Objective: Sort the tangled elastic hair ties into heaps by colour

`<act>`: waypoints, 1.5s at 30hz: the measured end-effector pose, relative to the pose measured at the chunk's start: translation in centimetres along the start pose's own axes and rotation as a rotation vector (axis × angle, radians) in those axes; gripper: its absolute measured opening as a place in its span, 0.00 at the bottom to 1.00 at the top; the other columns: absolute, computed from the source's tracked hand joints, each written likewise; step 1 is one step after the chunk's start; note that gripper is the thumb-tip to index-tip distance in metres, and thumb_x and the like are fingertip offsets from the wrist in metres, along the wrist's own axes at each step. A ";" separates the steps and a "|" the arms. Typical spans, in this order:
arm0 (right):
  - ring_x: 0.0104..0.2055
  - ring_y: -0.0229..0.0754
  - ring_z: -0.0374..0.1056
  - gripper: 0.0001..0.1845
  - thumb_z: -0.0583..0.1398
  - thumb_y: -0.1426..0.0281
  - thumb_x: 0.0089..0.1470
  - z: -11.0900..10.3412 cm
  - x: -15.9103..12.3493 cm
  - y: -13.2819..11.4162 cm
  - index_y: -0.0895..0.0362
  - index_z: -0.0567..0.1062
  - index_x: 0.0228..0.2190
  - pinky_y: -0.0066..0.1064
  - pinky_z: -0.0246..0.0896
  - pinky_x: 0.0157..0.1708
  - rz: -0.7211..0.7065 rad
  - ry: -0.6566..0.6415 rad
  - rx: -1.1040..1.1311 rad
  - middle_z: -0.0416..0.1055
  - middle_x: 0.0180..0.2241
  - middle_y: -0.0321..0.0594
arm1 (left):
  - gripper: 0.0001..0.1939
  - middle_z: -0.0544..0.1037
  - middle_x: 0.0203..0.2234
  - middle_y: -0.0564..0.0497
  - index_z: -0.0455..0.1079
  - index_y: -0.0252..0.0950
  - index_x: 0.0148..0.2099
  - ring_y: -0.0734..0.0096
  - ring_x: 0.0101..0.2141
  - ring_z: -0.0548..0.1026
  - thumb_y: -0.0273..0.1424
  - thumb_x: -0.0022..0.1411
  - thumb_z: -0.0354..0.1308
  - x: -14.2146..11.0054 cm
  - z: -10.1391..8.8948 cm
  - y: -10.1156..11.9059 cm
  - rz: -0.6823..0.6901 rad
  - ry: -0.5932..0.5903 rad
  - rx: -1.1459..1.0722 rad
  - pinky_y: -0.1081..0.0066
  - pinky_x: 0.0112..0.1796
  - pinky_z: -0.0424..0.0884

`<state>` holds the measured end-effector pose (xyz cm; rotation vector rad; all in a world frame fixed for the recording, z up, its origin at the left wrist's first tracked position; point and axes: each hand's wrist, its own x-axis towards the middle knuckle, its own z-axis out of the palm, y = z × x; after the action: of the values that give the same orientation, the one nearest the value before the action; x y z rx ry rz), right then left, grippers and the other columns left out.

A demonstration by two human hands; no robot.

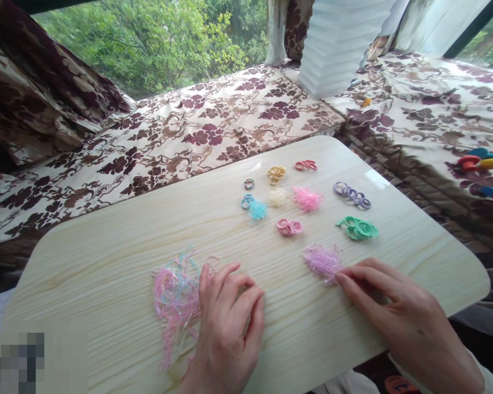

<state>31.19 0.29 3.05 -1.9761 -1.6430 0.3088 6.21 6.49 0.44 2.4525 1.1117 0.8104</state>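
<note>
My left hand (228, 323) rests on the pale wooden table (107, 251) with its fingers loosely spread, touching the right edge of a mixed heap of thin pink and blue elastic bands (176, 298). My right hand (398, 312) lies flat, its fingertips touching a small lilac pile of thin bands (324, 262). Further out lie sorted little groups: green hair ties (358, 228), purple rings (352, 195), pink rings (290, 226), a pink thin-band pile (307, 198), a blue pile (257, 209), yellow rings (276, 174) and red rings (306, 164).
A floral-patterned cushioned bench (181, 137) wraps round the table's far and right sides. A white pleated object (337, 46) stands on it at the back. Coloured plastic toys (482, 164) lie on the bench at the right. Windows with green trees are behind.
</note>
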 end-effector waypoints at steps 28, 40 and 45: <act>0.36 0.44 0.72 0.13 0.57 0.58 0.58 -0.2 -0.5 0.7 0.52 0.78 0.33 0.35 0.67 0.36 -0.009 0.002 -0.023 0.74 0.34 0.40 | 0.10 0.76 0.38 0.53 0.73 0.42 0.41 0.62 0.52 0.70 0.23 0.59 0.58 -0.2 0.2 -0.2 -0.006 -0.004 0.006 0.49 0.63 0.46; 0.33 0.42 0.70 0.15 0.54 0.58 0.59 -1.4 0.0 0.8 0.52 0.75 0.28 0.32 0.66 0.33 0.019 -0.049 0.017 0.73 0.31 0.39 | 0.10 0.77 0.38 0.53 0.72 0.42 0.41 0.63 0.52 0.69 0.23 0.59 0.58 -0.3 0.2 -0.3 0.001 0.007 -0.001 0.51 0.63 0.45; 0.32 0.43 0.70 0.18 0.54 0.55 0.58 -1.4 0.4 0.6 0.52 0.76 0.28 0.35 0.65 0.32 -0.029 -0.049 -0.089 0.74 0.30 0.40 | 0.10 0.77 0.38 0.53 0.73 0.42 0.41 0.62 0.52 0.70 0.23 0.59 0.58 -0.4 0.2 -0.3 -0.002 0.004 0.008 0.49 0.63 0.46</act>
<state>32.49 0.28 3.92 -2.0223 -1.7426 0.2796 5.97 6.39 0.01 2.4570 1.1202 0.8129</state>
